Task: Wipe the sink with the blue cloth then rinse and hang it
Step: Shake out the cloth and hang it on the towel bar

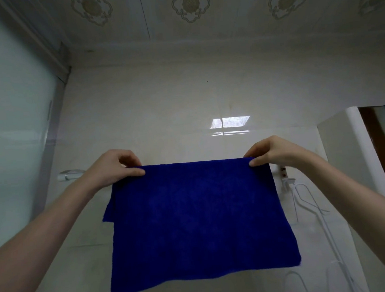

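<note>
Dim, greyish light fills the room. A bright window reflection (230, 122) glares on the glossy wall tile (160, 107). Straight lines bend toward the edges, and everything looks slightly soft.

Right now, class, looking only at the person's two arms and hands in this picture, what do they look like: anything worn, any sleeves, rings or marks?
Both arms are bare from the frame edges to the wrists; no sleeves show. The left hand and right hand wear no gloves, and no rings, watch, bracelet or markings are visible. The fingernails look short and unpainted.
</note>
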